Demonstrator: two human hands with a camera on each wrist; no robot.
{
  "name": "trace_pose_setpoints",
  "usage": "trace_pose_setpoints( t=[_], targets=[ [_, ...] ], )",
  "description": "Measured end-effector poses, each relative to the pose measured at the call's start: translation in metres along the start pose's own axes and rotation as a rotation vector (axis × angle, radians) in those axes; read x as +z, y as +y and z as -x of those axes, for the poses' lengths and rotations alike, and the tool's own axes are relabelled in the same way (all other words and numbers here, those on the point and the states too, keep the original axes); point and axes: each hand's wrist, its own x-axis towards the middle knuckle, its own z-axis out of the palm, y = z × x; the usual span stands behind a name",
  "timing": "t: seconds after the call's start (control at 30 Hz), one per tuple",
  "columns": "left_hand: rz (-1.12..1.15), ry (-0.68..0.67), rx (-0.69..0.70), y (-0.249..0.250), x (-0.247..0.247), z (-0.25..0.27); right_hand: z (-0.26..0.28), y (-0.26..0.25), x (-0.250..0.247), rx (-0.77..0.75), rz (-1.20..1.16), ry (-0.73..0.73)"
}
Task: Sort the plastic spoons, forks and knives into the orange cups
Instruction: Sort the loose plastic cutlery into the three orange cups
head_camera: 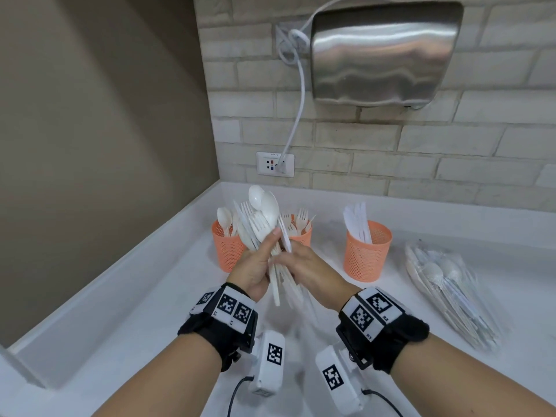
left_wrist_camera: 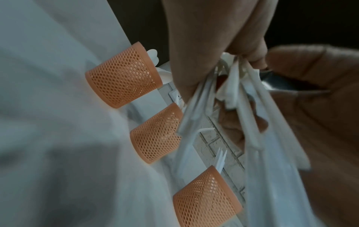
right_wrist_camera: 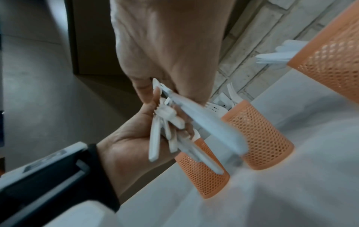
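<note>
My left hand grips a fanned bundle of white plastic cutlery, spoons, forks and knives mixed, raised above the counter. My right hand pinches one flat piece of that bundle, seemingly a knife. Behind the hands stand three orange mesh cups. The left cup holds spoons, the middle cup forks, the right cup knives. All three cups also show in the left wrist view, which is blurred around the bundle.
A clear plastic bag with more white cutlery lies on the white counter to the right of the cups. A brick wall with a power socket and a steel hand dryer rises behind. A beige wall closes the left side.
</note>
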Motion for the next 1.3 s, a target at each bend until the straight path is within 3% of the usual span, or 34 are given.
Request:
trace_pose_setpoints(
  t=[0.07,0.27,0.4,0.5,0.57,0.67,0.8,0.93,1.07,1.3],
  targets=[
    [-0.005,-0.015,-0.008,0.002,0.000,-0.002,-0.002,0.001,-0.004,0.023,-0.101,0.014],
    [0.032,0.006,-0.012,-0.003,-0.002,-0.014,-0.013,0.018,-0.007,0.062,-0.121,0.160],
    [-0.028,0.023,0.011,-0.011,-0.003,-0.023,-0.021,0.009,-0.021,-0.108,0.074,0.377],
    [-0.141,0.007,0.052,-0.016,0.000,-0.023,-0.030,-0.014,-0.028,-0.228,0.225,0.378],
    [-0.286,-0.018,0.054,-0.019,0.004,-0.021,-0.039,-0.023,-0.031,-0.209,0.359,0.362],
    [-0.453,-0.039,0.056,-0.022,0.010,-0.018,-0.050,-0.024,-0.039,-0.061,0.442,0.323],
    [-0.552,-0.034,0.093,-0.022,0.012,-0.021,-0.049,-0.024,-0.042,0.030,0.270,0.286],
    [-0.641,-0.067,0.104,-0.027,0.014,-0.019,-0.054,-0.020,-0.042,0.031,0.313,0.387],
    [-0.600,-0.110,0.052,-0.031,0.010,-0.018,-0.057,-0.023,-0.056,-0.038,0.118,0.571],
    [-0.495,-0.182,-0.075,-0.029,-0.004,-0.018,-0.052,-0.042,-0.093,-0.236,-0.219,0.753]
  ],
)
